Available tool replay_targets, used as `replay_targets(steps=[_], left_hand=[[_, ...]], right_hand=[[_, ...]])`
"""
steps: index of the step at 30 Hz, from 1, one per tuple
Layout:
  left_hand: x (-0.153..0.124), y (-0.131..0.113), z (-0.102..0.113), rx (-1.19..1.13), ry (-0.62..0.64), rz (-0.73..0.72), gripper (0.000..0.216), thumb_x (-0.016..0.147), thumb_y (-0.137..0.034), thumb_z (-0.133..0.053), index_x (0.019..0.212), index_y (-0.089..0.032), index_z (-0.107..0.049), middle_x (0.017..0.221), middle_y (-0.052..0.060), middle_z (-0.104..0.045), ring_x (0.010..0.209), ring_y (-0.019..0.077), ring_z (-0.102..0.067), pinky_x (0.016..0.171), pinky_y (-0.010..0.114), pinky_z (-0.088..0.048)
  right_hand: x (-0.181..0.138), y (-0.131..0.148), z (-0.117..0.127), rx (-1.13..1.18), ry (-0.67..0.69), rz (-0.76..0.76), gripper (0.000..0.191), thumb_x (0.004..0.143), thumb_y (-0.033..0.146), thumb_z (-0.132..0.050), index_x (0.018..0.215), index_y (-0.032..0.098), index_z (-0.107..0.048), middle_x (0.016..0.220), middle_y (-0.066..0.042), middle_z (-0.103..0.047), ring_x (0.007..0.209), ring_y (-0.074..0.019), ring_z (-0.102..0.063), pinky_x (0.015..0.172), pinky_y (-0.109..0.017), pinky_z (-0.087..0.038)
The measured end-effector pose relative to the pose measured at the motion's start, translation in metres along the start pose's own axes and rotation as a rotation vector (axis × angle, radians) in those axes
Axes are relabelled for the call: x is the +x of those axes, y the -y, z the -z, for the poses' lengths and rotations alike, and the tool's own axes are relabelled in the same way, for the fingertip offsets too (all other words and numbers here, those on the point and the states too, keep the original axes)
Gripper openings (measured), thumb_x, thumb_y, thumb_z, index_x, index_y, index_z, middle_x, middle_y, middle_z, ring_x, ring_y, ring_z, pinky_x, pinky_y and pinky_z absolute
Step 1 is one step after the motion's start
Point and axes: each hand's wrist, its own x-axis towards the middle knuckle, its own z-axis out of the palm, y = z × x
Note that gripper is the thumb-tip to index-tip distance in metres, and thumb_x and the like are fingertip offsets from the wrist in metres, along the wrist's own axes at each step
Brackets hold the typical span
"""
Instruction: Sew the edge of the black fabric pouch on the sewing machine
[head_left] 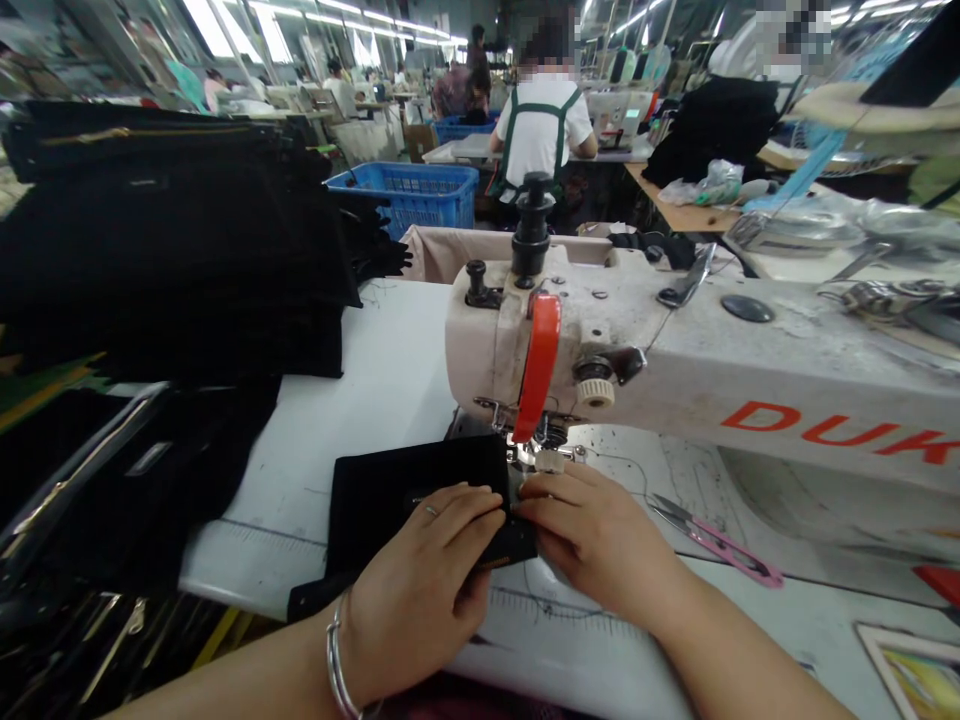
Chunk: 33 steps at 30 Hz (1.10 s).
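Observation:
A black fabric piece point(390, 495) lies on the white sewing table point(375, 380) under the needle area of a cream sewing machine point(675, 360) with a red guard point(538, 365). My left hand point(424, 585), with a ring and a silver bracelet, rests on the fabric's right part, fingers together and pressing it down. My right hand point(592, 530) pinches the fabric's right edge just below the presser foot point(544, 455). The fingertips of both hands meet at the fabric's edge.
A tall stack of black fabric pieces point(172, 240) fills the left side. Pink thread snips point(720, 545) lie right of my right hand. Blue crates point(420, 195) and a seated person in a white shirt point(544, 125) are behind the machine.

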Motion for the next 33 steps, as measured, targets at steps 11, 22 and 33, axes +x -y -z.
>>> replay_targets(steps=[11, 22, 33], left_hand=[[0.008, 0.024, 0.007, -0.042, 0.036, -0.281, 0.043, 0.083, -0.014, -0.054, 0.126, -0.01, -0.054, 0.128, 0.011, -0.059, 0.126, 0.0219, -0.05, 0.117, 0.04, -0.039], [0.04, 0.068, 0.006, -0.059, 0.003, -0.437, 0.033, 0.088, -0.023, -0.06, 0.119, -0.012, -0.056, 0.12, 0.011, -0.063, 0.12, 0.0208, -0.056, 0.114, 0.04, -0.041], [0.065, 0.087, 0.005, 0.021, -0.063, -0.514, 0.028, 0.098, -0.03, -0.052, 0.116, -0.01, -0.06, 0.114, 0.014, -0.064, 0.113, 0.0226, -0.058, 0.104, 0.04, -0.049]], right_hand=[[-0.003, 0.002, -0.002, -0.001, 0.0, 0.028, 0.029, 0.09, 0.006, -0.048, 0.111, 0.017, -0.064, 0.118, -0.007, -0.065, 0.101, -0.0222, -0.059, 0.086, -0.04, -0.05], [0.002, -0.001, -0.012, -0.081, -0.006, -0.047, 0.039, 0.089, 0.005, -0.049, 0.124, 0.017, -0.059, 0.119, -0.011, -0.062, 0.107, -0.0264, -0.056, 0.092, -0.045, -0.051], [0.006, -0.001, -0.017, -0.139, -0.041, -0.184, 0.04, 0.089, 0.008, -0.045, 0.126, 0.015, -0.057, 0.108, -0.013, -0.061, 0.097, -0.0264, -0.057, 0.083, -0.041, -0.053]])
